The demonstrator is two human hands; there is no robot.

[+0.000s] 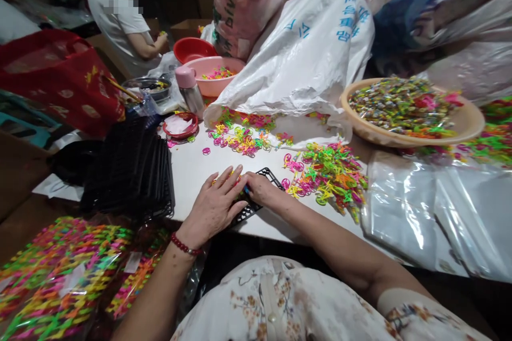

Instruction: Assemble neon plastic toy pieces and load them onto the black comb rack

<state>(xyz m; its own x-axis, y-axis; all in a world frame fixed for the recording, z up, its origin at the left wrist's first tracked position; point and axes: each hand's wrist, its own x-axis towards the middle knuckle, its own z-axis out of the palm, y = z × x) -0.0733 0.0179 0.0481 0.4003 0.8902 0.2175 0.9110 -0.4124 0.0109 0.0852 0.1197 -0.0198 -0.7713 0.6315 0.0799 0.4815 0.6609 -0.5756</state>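
A black plastic grid tray (272, 175) lies on the white table in front of me, mostly covered by my hands. My left hand (218, 200) rests over its left side, fingers stretched out and lying flat. Bits of yellow and red show beneath those fingers. Against them, my right hand (259, 189) is closed, its fingertips pressed together near a small blue spot. What it pinches is hidden. Right of the tray lies a heap of small bright plastic pieces with ring-shaped parts (332, 173). Another loose pile of such pieces (240, 138) spills from a white sack (296, 48).
Black trays (128, 170) are stacked at left, above bagged coloured pieces (64, 272). A tan basin (412, 141) of small packets and clear plastic bags (400, 202) sit at right. Behind are a pink-lidded flask (188, 88), a pink basin (216, 85) and a co-worker (120, 26).
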